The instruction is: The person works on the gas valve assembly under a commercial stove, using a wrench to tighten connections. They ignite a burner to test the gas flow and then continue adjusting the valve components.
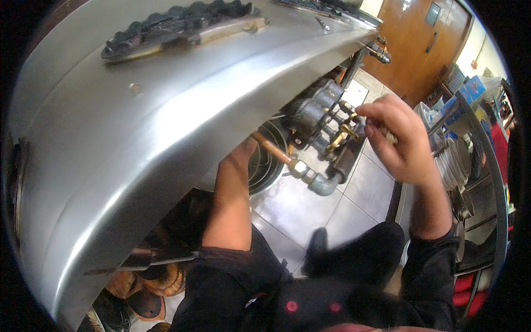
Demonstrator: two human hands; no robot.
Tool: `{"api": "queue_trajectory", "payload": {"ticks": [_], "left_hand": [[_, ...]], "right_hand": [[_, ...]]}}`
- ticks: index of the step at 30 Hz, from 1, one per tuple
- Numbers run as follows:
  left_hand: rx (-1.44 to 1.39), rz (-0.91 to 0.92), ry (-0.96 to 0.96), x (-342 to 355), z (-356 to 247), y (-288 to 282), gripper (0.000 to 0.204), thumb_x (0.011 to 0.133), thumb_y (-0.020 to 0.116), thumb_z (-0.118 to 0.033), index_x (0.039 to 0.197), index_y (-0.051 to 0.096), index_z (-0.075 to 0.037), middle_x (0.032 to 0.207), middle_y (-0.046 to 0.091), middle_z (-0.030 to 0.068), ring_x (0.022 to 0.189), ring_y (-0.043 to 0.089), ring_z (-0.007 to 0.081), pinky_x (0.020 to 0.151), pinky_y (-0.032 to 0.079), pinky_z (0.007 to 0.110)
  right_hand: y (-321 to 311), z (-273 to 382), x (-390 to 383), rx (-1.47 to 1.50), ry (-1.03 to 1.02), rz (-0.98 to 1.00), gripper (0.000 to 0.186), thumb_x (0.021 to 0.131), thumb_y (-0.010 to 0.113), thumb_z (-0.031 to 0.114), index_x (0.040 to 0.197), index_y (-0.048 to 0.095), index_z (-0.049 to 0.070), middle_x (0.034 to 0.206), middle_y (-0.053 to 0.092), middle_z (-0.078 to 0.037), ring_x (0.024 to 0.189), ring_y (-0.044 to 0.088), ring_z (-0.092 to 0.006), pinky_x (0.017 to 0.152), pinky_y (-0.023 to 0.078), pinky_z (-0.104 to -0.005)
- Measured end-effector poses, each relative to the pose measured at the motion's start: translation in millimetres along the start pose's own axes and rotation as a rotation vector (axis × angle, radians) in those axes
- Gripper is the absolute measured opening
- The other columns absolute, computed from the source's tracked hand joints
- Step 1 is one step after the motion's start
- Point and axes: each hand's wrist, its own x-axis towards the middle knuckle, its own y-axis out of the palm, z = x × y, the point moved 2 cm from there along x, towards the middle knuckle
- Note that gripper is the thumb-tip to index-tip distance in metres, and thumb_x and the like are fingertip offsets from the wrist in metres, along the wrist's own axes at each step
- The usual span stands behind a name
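Observation:
My right hand (401, 138) is bent beside the brass gas valves (344, 133), its fingers curled and their tips close against them. A small pale, beaded-looking thing (390, 135) shows at the palm; its kind is unclear. The valves sit on a dark metal burner manifold (315, 113) below the steel edge of the stove. A copper pipe (274, 149) runs from there through a brass nut to a grey elbow fitting (325, 183). My left hand (241, 152) reaches under the steel stove top (166, 116), next to the copper pipe, its fingers hidden.
A black burner grate (177, 27) lies on the stove top. Beneath the stove stands a round metal pot (268, 160). On the right, a metal rack (500, 182) holds stacked plates (454, 160). Wooden boards (160, 282) lie low at left. A wooden door (409, 39) stands beyond.

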Motion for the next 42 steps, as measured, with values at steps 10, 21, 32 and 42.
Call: {"api": "queue_trajectory", "payload": {"ticks": [10,21,32,42], "left_hand": [[0.114,-0.032,-0.051,13.4,18.2,3.9,0.021,0.095,0.049,-0.021,0.110,0.054,-0.006,0.091,0.060,0.0065,0.076,0.059,0.0162,0.068,0.052,0.028],[0.337,-0.190,-0.162,-18.6,20.8,-32.8,0.015,0.091,0.054,-0.012,0.104,0.057,-0.004,0.089,0.062,0.0063,0.079,0.061,0.0169,0.072,0.051,0.029],[1.050,0.003,-0.286,-134.7,-43.5,-18.5,0.017,0.086,0.064,-0.019,0.095,0.062,-0.004,0.091,0.067,0.0100,0.083,0.066,0.0232,0.077,0.051,0.036],[0.688,0.119,-0.308,-295.6,-170.4,61.2,0.008,0.084,0.061,-0.009,0.080,0.059,-0.003,0.083,0.069,0.0091,0.075,0.067,0.0166,0.067,0.052,0.030]], "right_hand": [[34.9,-23.1,-25.7,-0.169,-0.500,-0.268,0.035,0.064,0.072,0.016,0.097,0.067,0.008,0.063,0.041,0.002,0.055,0.046,-0.0149,0.046,0.032,-0.0295],[17.7,-38.5,-15.7,-0.063,-0.765,-0.418,0.014,0.058,0.069,0.005,0.070,0.061,0.002,0.063,0.042,-0.001,0.057,0.047,-0.0160,0.044,0.032,-0.0298],[8.1,-39.8,7.4,-0.007,-0.798,-0.242,0.045,0.050,0.074,0.025,0.087,0.060,0.003,0.077,0.051,-0.006,0.078,0.057,-0.0260,0.065,0.047,-0.0376],[34.6,-52.3,-6.0,0.130,-0.704,-0.285,0.051,0.059,0.079,0.026,0.096,0.061,-0.005,0.082,0.052,-0.015,0.079,0.053,-0.0339,0.069,0.043,-0.0416]]}}
